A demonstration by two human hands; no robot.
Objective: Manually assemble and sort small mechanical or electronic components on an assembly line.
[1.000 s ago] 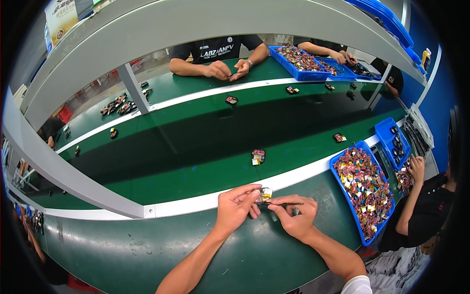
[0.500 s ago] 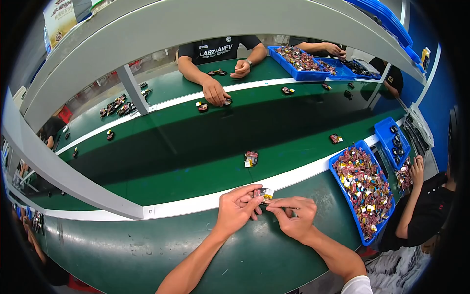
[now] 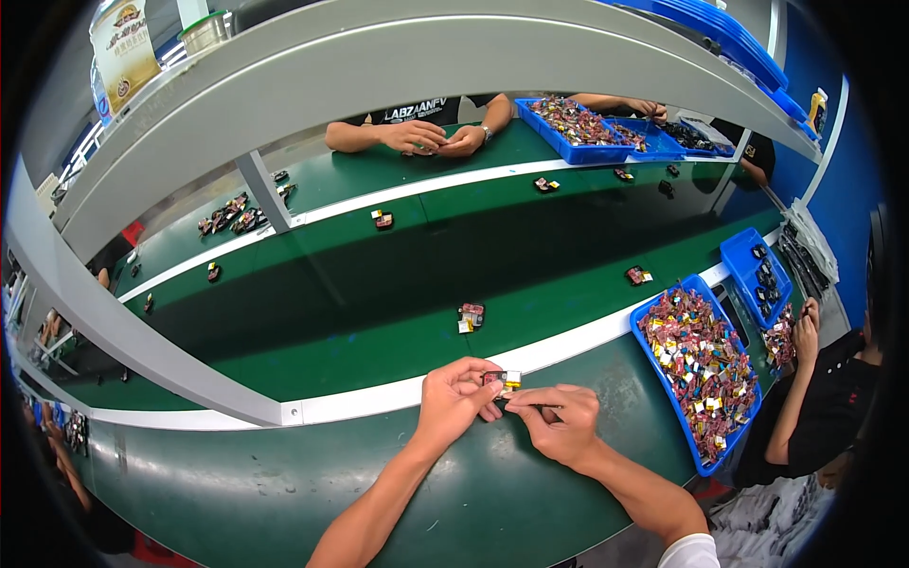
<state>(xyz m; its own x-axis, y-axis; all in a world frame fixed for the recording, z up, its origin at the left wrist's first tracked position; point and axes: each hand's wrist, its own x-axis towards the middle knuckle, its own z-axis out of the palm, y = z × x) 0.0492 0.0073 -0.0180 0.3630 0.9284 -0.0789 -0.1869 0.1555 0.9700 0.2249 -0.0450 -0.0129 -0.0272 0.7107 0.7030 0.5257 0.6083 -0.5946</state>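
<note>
Just over the near edge of the belt, my left hand [image 3: 451, 405] is closed around a small circuit board assembly [image 3: 502, 380] with a red board, a dark housing and a yellow-and-white battery piece. My right hand [image 3: 565, 426] pinches a thin dark stick-like tool, mostly hidden by the fingers, with its fingertips at the lower right edge of the assembly. Exactly where the tool touches is hidden. A similar assembly [image 3: 472, 316] lies on the green belt [image 3: 398, 346] beyond my hands.
A blue tray [image 3: 648, 333] heaped with red, white and yellow parts stands on the right, beside a smaller blue tray [image 3: 775, 301] with black pieces. A grey frame [image 3: 142, 312] arches on the left. Across the belt a co-worker's hands [image 3: 436, 140] are busy; another person sits right.
My hands have shifted slightly left with the assembly, and the tool shows less. The belt assemblies have moved slightly left in the picture. The far co-worker's hand has drawn back off the belt.
</note>
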